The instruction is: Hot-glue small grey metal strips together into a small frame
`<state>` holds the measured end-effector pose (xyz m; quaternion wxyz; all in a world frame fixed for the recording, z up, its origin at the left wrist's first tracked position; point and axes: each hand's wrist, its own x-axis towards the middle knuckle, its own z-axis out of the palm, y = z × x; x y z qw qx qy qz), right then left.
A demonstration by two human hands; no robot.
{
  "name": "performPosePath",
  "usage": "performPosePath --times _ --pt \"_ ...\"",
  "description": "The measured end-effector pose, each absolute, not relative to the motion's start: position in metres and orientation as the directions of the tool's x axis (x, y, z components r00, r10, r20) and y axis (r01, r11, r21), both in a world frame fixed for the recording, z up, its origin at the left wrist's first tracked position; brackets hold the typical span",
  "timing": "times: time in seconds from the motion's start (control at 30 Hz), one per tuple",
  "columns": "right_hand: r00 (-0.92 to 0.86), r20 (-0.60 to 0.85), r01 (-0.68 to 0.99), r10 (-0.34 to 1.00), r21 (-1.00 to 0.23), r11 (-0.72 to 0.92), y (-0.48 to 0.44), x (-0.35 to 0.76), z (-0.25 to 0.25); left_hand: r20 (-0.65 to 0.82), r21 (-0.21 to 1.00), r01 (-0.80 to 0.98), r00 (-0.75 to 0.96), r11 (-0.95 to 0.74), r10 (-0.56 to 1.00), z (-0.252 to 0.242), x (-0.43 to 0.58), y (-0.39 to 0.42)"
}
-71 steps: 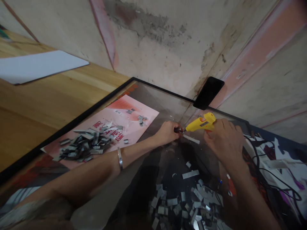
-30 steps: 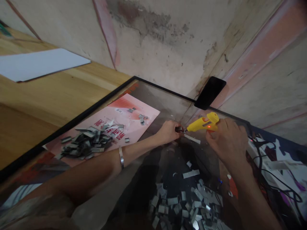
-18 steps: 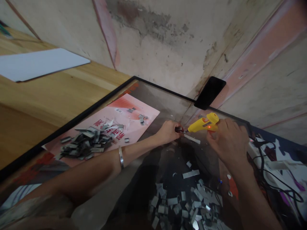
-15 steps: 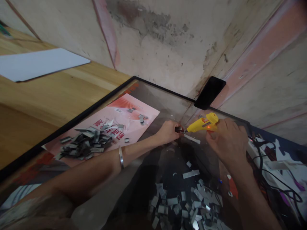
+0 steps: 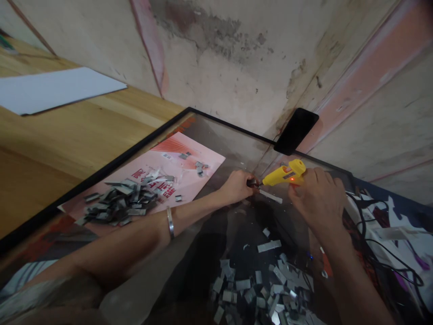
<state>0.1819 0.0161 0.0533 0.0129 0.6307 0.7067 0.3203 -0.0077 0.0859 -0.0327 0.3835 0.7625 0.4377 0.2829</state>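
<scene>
The yellow plastic glue gun [image 5: 282, 174], held fast by the right hand [image 5: 320, 194], has edged slightly leftward, so its nozzle [image 5: 260, 184] seems trained on the small dark piece [image 5: 252, 183] pinched by the left hand [image 5: 237, 187] at the glossy grey surface [image 5: 214, 135]

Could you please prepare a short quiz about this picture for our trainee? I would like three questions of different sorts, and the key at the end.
1. Multiple choice. Which hand grips the yellow glue gun?
A) the left hand
B) the right hand
C) neither hand

2. True or false. A pile of grey pieces lies on the pink sheet.

3. Fill in the missing word. The small light on the side of the glue gun glows ____.

Key: 1. B; 2. True; 3. red
</scene>
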Motion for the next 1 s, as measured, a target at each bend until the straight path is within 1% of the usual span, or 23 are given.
performPosePath --times 0.57,0.77,1.0 --pt "-0.166 0.414 0.884 0.895 0.465 -0.051 0.0169 0.1848 0.0556 0.115 0.834 0.438 0.458 -0.336 0.881 -0.0352 -0.0077 0.0873" --pt "-0.192 0.434 0.886 0.880 0.461 -0.034 0.0174 0.1851 0.0534 0.084 0.835 0.454 0.452 -0.310 0.888 -0.0330 -0.0079 0.0863" --pt "-0.177 0.387 0.894 0.905 0.448 -0.016 0.0179 0.1830 0.0524 0.094 0.831 0.451 0.463 -0.325 0.881 -0.0347 -0.0076 0.0873"
